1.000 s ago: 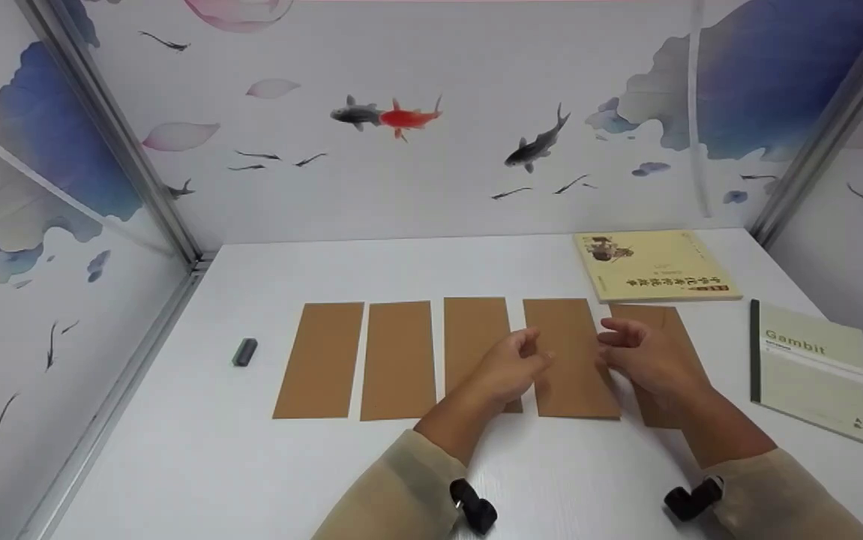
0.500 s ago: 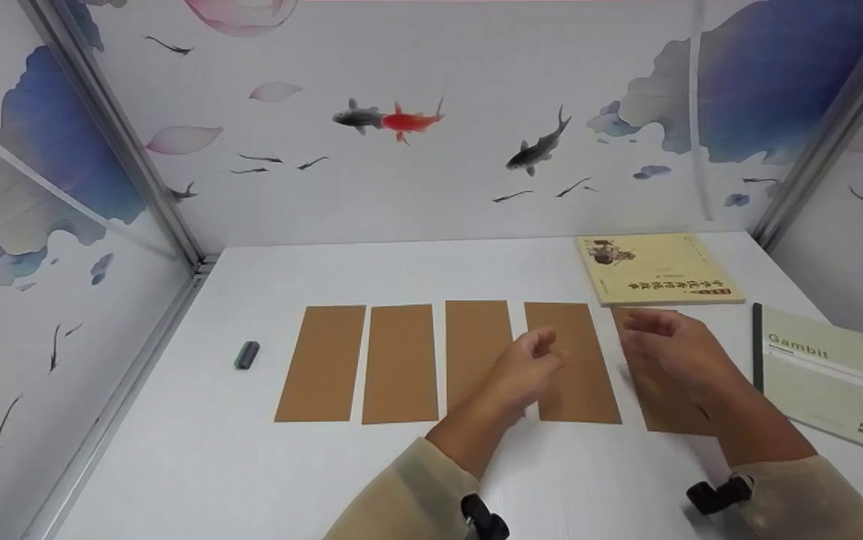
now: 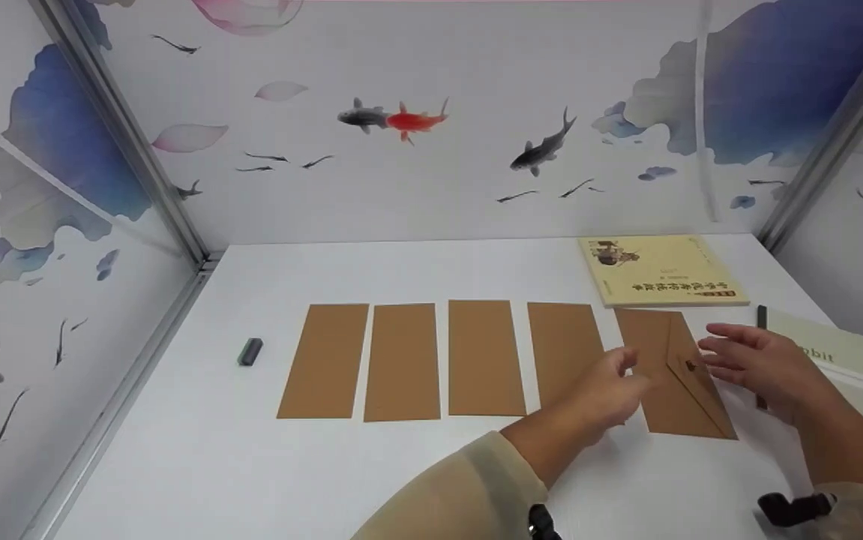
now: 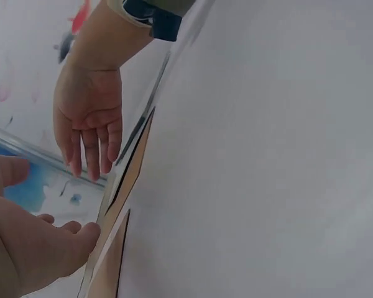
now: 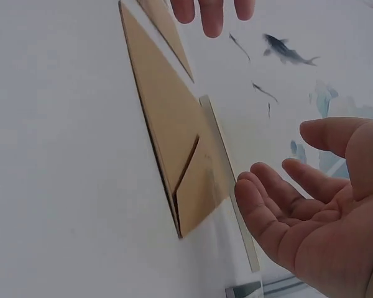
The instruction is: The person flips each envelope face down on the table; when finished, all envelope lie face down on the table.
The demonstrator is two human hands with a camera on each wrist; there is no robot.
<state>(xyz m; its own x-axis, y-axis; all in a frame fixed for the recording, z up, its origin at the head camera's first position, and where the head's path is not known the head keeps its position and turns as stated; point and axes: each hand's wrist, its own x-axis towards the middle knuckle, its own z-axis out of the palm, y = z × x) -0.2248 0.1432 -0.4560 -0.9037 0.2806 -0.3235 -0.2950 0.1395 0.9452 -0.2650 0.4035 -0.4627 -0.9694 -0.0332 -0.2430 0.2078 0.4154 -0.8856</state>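
Note:
Five-sided flap lines show on the rightmost brown envelope [image 3: 656, 352], which lies flap side up at the end of a row of several brown rectangles. My left hand [image 3: 600, 394] hovers between that envelope and the plain brown rectangle [image 3: 562, 337] beside it, fingers loosely bent around nothing. Off the envelope's right edge, my right hand [image 3: 768, 367] has its fingers extended toward it and covers part of the green notebook [image 3: 825, 337]. In the right wrist view the right hand's palm [image 5: 323, 230] faces the envelope, with nothing held.
Three more plain brown rectangles, including the leftmost one [image 3: 324, 360], lie side by side on the white table [image 3: 214, 465]. A small dark block [image 3: 250, 352] is at the left. Behind the row's right end lies a yellow book [image 3: 663, 270]. Printed panels enclose the table.
Both hands have moved right. My right hand has come off the rightmost envelope and now partly hides the notebook. The envelope's flap shows more fully.

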